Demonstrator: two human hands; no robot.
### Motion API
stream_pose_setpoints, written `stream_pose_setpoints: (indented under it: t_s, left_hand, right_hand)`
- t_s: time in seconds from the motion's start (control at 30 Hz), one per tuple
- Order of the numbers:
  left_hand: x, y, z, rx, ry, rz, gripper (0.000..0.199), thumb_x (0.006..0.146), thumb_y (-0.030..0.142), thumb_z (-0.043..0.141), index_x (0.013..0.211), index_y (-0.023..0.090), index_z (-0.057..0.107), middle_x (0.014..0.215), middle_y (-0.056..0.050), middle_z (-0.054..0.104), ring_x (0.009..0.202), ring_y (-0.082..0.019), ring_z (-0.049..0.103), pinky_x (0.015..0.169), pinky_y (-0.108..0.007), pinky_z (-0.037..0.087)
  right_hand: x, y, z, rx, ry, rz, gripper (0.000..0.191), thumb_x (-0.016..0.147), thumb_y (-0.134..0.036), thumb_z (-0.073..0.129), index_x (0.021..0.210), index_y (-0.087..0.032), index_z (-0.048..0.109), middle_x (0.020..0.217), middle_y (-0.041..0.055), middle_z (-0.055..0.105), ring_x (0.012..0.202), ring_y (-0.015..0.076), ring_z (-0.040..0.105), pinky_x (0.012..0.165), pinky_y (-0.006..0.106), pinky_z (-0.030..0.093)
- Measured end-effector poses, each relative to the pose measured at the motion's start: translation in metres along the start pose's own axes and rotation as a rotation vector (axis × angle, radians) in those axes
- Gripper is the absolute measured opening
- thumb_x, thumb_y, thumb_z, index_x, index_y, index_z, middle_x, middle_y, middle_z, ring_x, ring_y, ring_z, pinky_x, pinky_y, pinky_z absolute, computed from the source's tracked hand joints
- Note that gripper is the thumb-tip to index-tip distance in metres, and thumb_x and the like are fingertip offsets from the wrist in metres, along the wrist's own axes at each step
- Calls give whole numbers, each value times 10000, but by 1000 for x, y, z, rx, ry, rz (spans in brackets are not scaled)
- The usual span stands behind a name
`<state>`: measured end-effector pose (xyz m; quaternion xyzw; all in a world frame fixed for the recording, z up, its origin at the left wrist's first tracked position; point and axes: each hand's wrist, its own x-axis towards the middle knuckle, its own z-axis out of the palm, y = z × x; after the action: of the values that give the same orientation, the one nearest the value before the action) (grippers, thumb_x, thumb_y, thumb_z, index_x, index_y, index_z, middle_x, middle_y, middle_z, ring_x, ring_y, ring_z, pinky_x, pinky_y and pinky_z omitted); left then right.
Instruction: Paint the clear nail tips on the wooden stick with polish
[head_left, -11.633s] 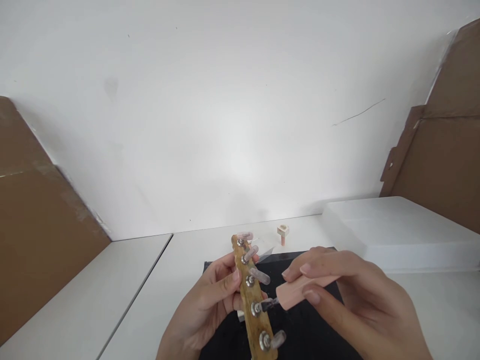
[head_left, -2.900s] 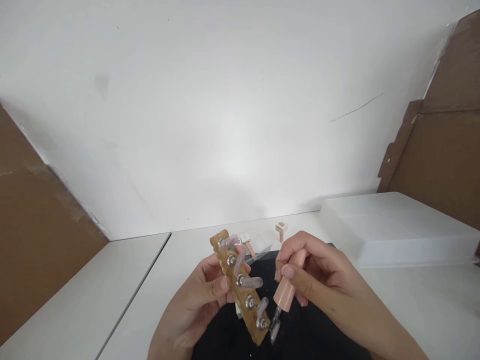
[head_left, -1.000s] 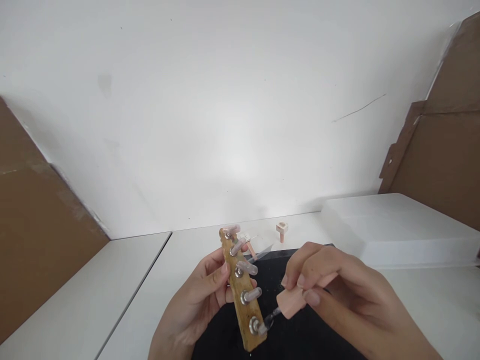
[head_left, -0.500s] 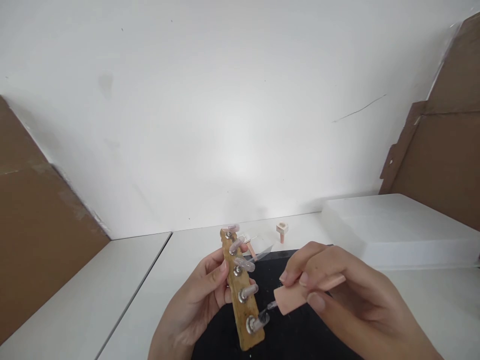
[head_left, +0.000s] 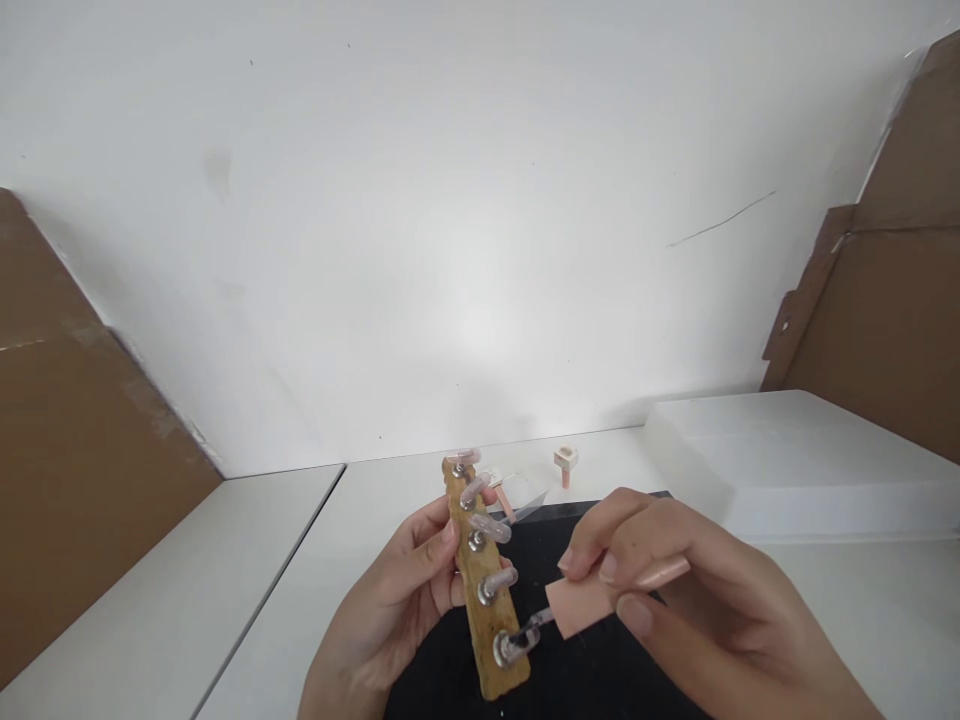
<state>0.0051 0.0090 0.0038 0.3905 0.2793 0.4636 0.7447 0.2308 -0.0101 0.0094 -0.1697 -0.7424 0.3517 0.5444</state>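
Gripping smooth pink brush (head_left: 581, 607) in head view: right fingers (head_left: 626, 530) closed firmly, brush end at nearest translucent rounded tip (head_left: 532, 640). Left fingers (head_left: 427, 560) clamped around wavy-edged wooden strip (head_left: 472, 580), just left of right fingers; silvery round mounts (head_left: 484, 593) along it. Beyond left fingers, on white bench (head_left: 367, 510), pink-stemmed piece (head_left: 505, 500), any lettering too small to read. Beneath fingers, black surface (head_left: 555, 670).

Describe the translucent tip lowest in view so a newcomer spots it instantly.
Find the black mat, then the left hand overlapping its left side in view. That hand holds a wooden strip bearing a row of five translucent tips. Take the lowest tip: it alone has the dark brush at it.
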Motion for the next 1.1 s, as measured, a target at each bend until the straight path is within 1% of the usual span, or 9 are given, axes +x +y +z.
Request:
stream_pose_setpoints:
  t_s: [0.17, 0.3, 0.53, 0.63, 0.83, 0.93, 1.1]
  left_hand:
    - [0, 1, 1, -8, 14, 4, 272, 741, 298, 812, 983, 177, 779, 805, -20, 686, 692, -115, 684, 678, -212, 576]
    - [0, 1, 1, -15, 15, 6, 265, 754, 293, 802, 991, 176, 778, 840, -28, 689, 718, -118, 685, 689, -211, 580]
    - [1, 0, -2, -30, 29, 0, 278, 742, 294, 813, 991, 176, 773, 830, -18, 685, 707, -111, 686, 699, -207, 576]
    - [2, 1, 0, -36, 30, -2, 288, 739, 298, 815, 995, 175, 768, 836, -19, 693, 711, -114, 693, 692, -204, 574]
    - [1, 5, 4, -34, 64, -13, 312, 691, 307, 851, 960, 169, 771, 807, -13, 697, 681, -110, 690, 670, -200, 569]
    - [1, 3, 2, -45, 46, -10, 299, 707, 301, 840, 964, 165, 772, 820, -13, 702, 688, -108, 692, 682, -199, 571]
    - [4, -1, -5, -60, 11, 2, 283, 749, 289, 807, 1002, 167, 767, 852, -17, 710, 726, -115, 700, 714, -205, 573]
  right_hand:
    - [1, -1, 1, -31, 4, -25, 432, 825, 94, 494, 983, -293, 607, 931, 11, 728, 860, 136, 663, 741, 210, 555]
    - [1, -1, 0, -25, -11, -28, 458, 816, 113, 471, 987, -295, 590, 904, 3, 729, 880, 138, 662, 759, 212, 553]
    - [3, 0, -1, -4, -18, -31, 443, 789, 111, 484, 936, -290, 603, 890, 17, 707, 837, 160, 665, 715, 247, 568]
    - [3, -1, 0, 0, -21, -24, 441, 778, 115, 488, 917, -286, 606, 894, 11, 714, 836, 155, 674, 719, 243, 571]
    - [5, -1, 1, 18, -12, -25, 503, 742, 148, 470, 930, -298, 604, 894, -16, 740, 832, 136, 689, 714, 219, 568]
    - [6, 0, 1, 17, -15, -37, 525, 715, 160, 480, 936, -297, 613, 902, -15, 740, 836, 136, 688, 732, 222, 574]
    - [4, 1, -1, 21, -20, -15, 529, 696, 173, 492, 910, -291, 632, 918, -6, 732, 811, 144, 687, 728, 236, 582]
